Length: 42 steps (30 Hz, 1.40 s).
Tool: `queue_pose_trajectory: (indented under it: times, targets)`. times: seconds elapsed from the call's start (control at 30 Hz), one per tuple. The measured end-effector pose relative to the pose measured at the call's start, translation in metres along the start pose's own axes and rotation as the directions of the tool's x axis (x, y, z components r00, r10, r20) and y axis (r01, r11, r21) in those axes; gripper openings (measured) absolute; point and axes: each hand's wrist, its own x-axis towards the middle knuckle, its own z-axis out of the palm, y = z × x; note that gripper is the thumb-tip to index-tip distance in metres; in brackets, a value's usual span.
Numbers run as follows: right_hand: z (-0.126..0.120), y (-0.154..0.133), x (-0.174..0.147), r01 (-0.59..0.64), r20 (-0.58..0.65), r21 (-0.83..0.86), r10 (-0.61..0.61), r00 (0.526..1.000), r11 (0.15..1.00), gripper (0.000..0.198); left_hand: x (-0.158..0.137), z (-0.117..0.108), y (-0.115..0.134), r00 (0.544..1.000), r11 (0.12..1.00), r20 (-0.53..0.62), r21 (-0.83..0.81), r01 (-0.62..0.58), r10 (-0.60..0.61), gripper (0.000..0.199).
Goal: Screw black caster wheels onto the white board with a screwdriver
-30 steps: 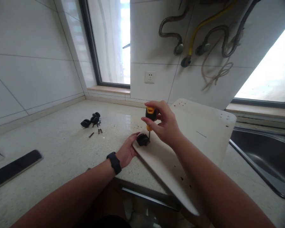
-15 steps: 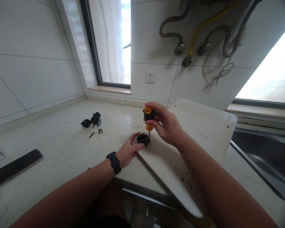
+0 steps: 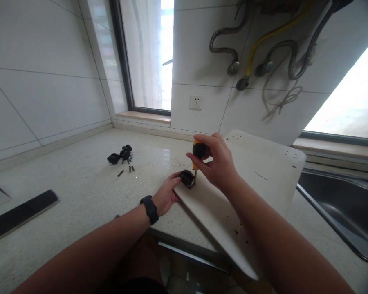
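Note:
My right hand [image 3: 219, 159] is closed round a stubby yellow-and-black screwdriver [image 3: 199, 150], held upright. Its metal shaft points down at the base of a black caster wheel [image 3: 187, 178], which sits on the near left corner of a white board [image 3: 208, 200]. With the thumb on the caster and the other fingers at the board's edge, my left hand [image 3: 167, 194] grips both. The screw under the tip is too small to make out. Other screw holes show at the board's corners.
More black casters [image 3: 124, 154] lie on the speckled counter [image 3: 88, 183], near a few loose screws [image 3: 131, 168]. A long black bar [image 3: 21, 214] rests at the left. On the right is a dark sink [image 3: 340, 204]. The board overhangs the counter's front edge.
The right hand has turned round the screwdriver handle, its fingers now placed differently. My left thumb has moved up onto the caster, which looks turned a little. The view has shifted slightly.

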Motion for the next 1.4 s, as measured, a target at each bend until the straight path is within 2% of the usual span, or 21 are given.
queue_pose_trajectory:
  times: [0.2, 0.4, 0.57, 0.77, 0.83, 0.97, 1.4]
  targets:
    - [0.006, 0.000, -0.001, 0.014, -0.049, -0.045, -0.016, 0.999, 0.999, 0.050, 0.002, 0.000, -0.001, 1.000, 1.000, 0.002, -0.017, 0.003, -0.003, 0.044]
    - [0.003, 0.001, -0.003, 0.072, -0.194, 0.043, -0.063, 0.979, 0.996, 0.062, 0.001, 0.000, 0.000, 1.000, 1.000, -0.006, -0.007, 0.021, -0.021, 0.048]
    - [-0.004, -0.001, -0.003, 0.143, -0.183, 0.075, -0.128, 0.975, 0.987, 0.065, 0.001, 0.001, 0.002, 1.000, 0.999, 0.004, 0.031, 0.011, -0.011, 0.046]
    - [-0.003, 0.000, -0.004, 0.087, -0.208, 0.129, -0.059, 0.976, 0.988, 0.061, 0.003, 0.001, 0.001, 1.000, 1.000, -0.010, 0.012, 0.028, -0.028, 0.045]
    - [-0.002, 0.001, -0.005, 0.073, -0.172, 0.167, -0.044, 0.984, 0.983, 0.061, 0.003, 0.000, 0.000, 0.999, 1.000, -0.028, 0.007, 0.028, -0.028, 0.045]
    - [0.001, 0.001, -0.007, 0.116, -0.050, 0.172, -0.109, 0.993, 0.978, 0.065, 0.004, -0.001, 0.000, 1.000, 1.000, -0.029, 0.005, 0.012, -0.012, 0.047]
    - [0.004, 0.001, -0.008, 0.183, 0.032, 0.154, -0.190, 0.981, 0.971, 0.065, 0.004, -0.003, -0.002, 1.000, 1.000, -0.022, 0.004, 0.011, -0.011, 0.045]
